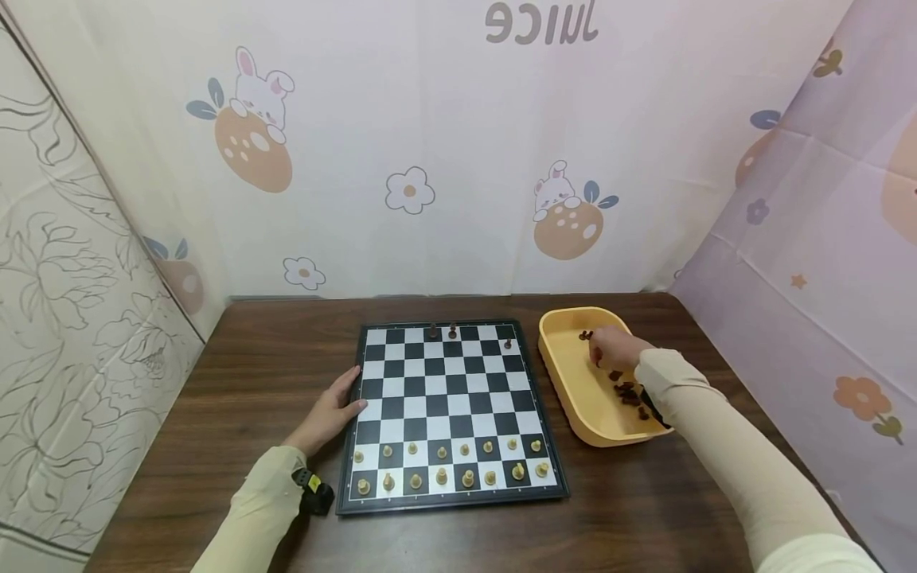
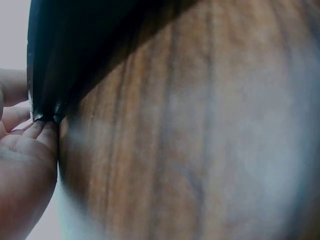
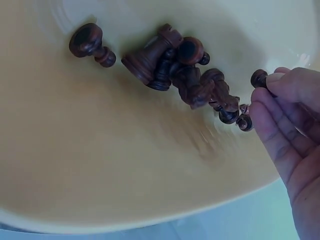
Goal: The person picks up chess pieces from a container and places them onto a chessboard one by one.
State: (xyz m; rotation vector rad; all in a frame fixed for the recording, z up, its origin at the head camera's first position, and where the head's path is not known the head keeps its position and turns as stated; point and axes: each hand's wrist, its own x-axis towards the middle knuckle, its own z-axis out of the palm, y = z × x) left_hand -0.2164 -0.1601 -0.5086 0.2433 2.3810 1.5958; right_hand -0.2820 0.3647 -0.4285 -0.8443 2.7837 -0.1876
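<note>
At the left edge of the chessboard [image 1: 435,383], my left hand [image 1: 325,414] rests with its fingers extended; in the left wrist view the fingertips [image 2: 46,131] touch the board's dark side. My right hand [image 1: 618,348] reaches into the yellow plastic basket [image 1: 573,390]. Between thumb and fingers it pinches a small dark brown chess piece [image 3: 259,78]. More dark pieces lie tumbled in the basket, among them a rook [image 3: 152,54] and a knight [image 3: 192,86]. A dark pawn [image 3: 90,42] lies apart from the pile.
Two rows of light chess pieces [image 1: 442,476] stand along the board's near side. Three dark pieces [image 1: 453,331] stand near its far edge. Board and basket sit side by side on a brown wooden table [image 1: 279,358], with a printed curtain [image 1: 458,159] behind.
</note>
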